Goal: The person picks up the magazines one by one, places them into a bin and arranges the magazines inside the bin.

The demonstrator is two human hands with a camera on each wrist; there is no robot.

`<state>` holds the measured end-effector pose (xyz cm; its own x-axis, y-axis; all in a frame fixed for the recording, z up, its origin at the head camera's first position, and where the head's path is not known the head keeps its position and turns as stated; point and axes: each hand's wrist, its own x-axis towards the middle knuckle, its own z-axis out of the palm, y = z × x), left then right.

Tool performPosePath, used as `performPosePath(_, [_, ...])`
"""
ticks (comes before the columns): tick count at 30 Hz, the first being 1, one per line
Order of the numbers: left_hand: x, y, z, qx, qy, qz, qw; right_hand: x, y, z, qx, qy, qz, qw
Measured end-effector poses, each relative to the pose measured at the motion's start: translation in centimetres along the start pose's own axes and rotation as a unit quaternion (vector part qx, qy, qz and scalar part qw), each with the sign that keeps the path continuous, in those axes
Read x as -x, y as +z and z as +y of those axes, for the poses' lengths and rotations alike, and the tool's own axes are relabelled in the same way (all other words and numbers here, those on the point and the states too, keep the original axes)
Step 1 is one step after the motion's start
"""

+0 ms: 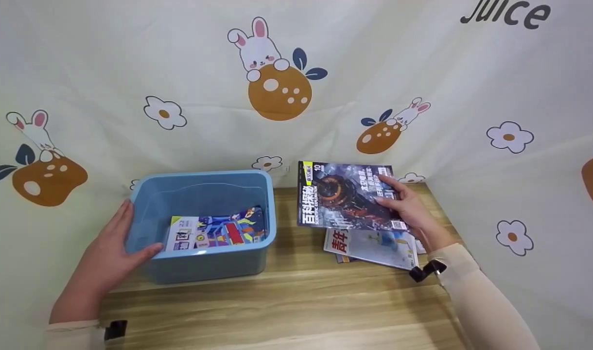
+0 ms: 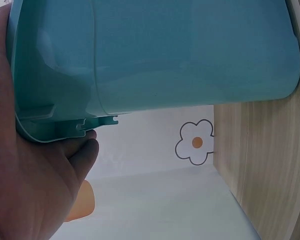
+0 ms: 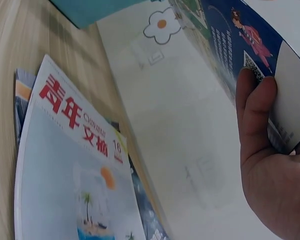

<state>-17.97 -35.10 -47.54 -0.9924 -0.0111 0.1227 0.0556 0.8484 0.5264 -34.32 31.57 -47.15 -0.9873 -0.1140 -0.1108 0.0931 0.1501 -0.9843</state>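
Jutting leftward from right hand (image 1: 414, 210): magazine (image 1: 338, 199)

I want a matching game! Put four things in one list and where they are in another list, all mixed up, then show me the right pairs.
Things:
1. Bin
2. Dark magazine
3. Magazine with red title
4. Colourful magazine

Places:
A. Inside the bin
B. In the right hand
C. Gripped by the left hand
D. On the table, in a pile

Right pairs: 1-C, 2-B, 3-D, 4-A
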Motion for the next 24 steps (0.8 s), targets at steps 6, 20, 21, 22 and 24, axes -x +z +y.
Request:
performPosePath(6, [-0.1, -0.1, 0.1, 0.000, 0.002, 0.000, 1.0000, 0.2, 1.3, -1.0, -0.012, -0.011, -0.012, 0.9998])
performPosePath(20, [0.0, 0.0, 0.1, 0.006, 0.005, 0.003, 1.0000, 0.8, 4.6, -3.0, -0.017, -0.021, -0.045, 0.9986])
performPosePath(21, [0.0, 0.0, 0.1, 0.006, 0.006, 0.003, 1.0000, 0.9, 4.9, -3.1, -0.019, -0.017, -0.046, 0.9986])
performPosePath(22, [0.0, 0.0, 0.0, 0.005, 0.008, 0.004, 0.9999, 1.0, 5.2, -3.3, -0.021, -0.014, -0.049, 0.9985])
performPosePath(24, [0.1, 0.0, 0.0, 0.006, 0.009, 0.004, 0.9999, 1.1, 5.7, -3.6, -0.024, -0.010, -0.058, 0.9980])
